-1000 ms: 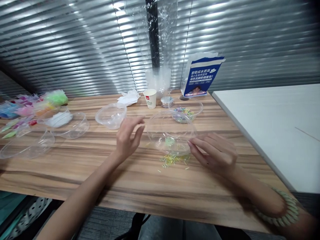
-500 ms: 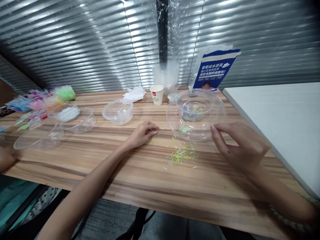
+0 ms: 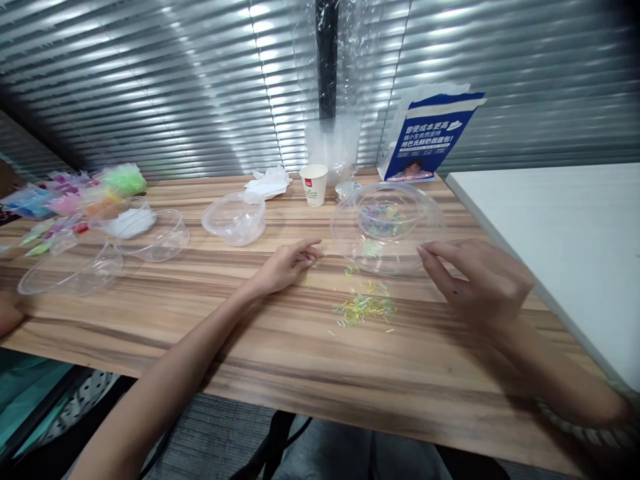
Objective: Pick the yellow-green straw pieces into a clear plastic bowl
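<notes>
My right hand [image 3: 473, 280] pinches the near right rim of a clear plastic bowl [image 3: 345, 243], thumb and forefinger together. Purple and green bits [image 3: 385, 219] show through its clear wall, along with a pale green patch. Left of the bowl, my left hand [image 3: 293, 265] rests low over the table, forefinger stretched out and the other fingers loosely bent. A few tiny yellow bits lie by its fingertips; I make out nothing held there. Between my hands, a loose heap of small yellow and green tube beads [image 3: 365, 309] is spread on the wooden table [image 3: 320, 360].
A paper cup [image 3: 314, 185], white tissue [image 3: 269, 182] and another clear bowl [image 3: 235, 220] stand behind my left hand. Farther left are clear containers [image 3: 73, 267] and colourful bags [image 3: 75, 193]. A blue printed bag [image 3: 430, 137] stands at the back. A co-worker's arm [image 3: 9, 317] shows left.
My left forefinger has straightened away from the thumb, where the fingers were bunched before. The clear bowl's rim has shifted slightly, and my right hand keeps its pinch.
</notes>
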{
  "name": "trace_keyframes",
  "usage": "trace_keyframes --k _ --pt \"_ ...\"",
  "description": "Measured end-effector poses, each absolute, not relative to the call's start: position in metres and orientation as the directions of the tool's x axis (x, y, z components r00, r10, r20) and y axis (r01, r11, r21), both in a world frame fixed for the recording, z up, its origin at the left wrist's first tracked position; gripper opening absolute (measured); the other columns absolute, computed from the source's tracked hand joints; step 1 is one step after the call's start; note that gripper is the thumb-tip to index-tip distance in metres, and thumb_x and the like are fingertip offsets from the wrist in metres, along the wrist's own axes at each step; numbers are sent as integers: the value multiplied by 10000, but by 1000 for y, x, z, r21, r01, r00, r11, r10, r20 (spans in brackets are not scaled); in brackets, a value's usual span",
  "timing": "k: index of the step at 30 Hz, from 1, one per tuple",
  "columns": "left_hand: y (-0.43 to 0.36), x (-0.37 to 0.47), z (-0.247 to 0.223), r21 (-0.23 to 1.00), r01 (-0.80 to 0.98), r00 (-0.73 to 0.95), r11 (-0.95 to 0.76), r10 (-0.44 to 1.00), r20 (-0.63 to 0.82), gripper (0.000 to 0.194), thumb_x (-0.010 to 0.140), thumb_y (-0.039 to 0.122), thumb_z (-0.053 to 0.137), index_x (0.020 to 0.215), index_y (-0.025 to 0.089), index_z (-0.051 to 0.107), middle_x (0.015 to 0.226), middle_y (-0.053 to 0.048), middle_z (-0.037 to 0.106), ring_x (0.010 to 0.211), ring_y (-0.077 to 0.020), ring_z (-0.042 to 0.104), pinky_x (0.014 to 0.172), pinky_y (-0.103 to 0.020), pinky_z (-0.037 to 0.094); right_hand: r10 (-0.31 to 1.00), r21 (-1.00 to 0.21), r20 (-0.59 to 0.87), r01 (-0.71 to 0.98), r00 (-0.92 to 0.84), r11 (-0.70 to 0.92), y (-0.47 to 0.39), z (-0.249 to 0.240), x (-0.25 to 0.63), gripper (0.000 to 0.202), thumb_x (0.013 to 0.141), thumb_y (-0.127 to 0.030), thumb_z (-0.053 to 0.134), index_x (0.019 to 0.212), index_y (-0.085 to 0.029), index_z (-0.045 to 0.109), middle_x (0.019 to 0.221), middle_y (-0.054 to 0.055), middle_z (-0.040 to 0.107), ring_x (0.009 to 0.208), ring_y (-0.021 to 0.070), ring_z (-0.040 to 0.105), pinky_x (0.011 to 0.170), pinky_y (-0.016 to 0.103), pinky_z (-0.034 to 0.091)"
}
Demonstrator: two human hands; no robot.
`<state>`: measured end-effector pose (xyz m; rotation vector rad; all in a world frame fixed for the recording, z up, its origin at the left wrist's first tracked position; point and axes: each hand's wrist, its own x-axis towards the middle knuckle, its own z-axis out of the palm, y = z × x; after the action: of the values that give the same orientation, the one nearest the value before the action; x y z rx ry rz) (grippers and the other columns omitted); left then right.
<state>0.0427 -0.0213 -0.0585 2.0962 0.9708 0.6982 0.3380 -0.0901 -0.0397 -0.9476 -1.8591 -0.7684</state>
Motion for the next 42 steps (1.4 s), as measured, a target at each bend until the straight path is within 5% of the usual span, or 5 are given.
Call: trace_keyframes --k 12,28,34,37,42 --pt "-41 52 -40 767 406 751 -497 660 30 501 938 465 317 1398 267 324 1384 -44 446 1346 -197 318 1136 -451 192 420 117 842 875 -338 470 -86 -50 343 35 823 -207 628 857 -198 632 673 -6 651 617 132 578 567 253 402" --pt "-44 70 -58 999 -41 671 1 741 27 687 855 675 192 1360 249 379 1394 -110 428 1262 -240 447 1045 -449 379 404 84 857 858 -322 506 -85 -49 343 92 809 -212 661 893 -193 627 684 -2 661 616 137 587 565 252 418" --pt "-41 66 -53 953 178 400 -246 903 158 454 903 478 436 1216 161 524 1247 -133 570 1119 -217 564 953 -380 453 396 58 868 853 -299 518 -86 -47 340 88 806 -209 668 878 -184 624 678 2 673 616 142 612 564 251 438" --pt "-39 68 -47 770 441 471 -461 849 239 210 849 288 567 970 143 658 1007 -85 672 949 -181 614 861 -317 478 384 23 887 853 -258 522 -86 -46 339 71 812 -208 661 869 -196 621 664 -6 673 609 140 619 560 248 444" --pt "-30 90 -42 704 447 648 -552 742 170 164 783 89 572 884 137 691 917 -68 700 847 -159 635 779 -274 492 346 25 906 850 -242 527 -87 -42 337 46 815 -187 653 850 -192 623 644 -4 668 582 136 606 550 249 443"
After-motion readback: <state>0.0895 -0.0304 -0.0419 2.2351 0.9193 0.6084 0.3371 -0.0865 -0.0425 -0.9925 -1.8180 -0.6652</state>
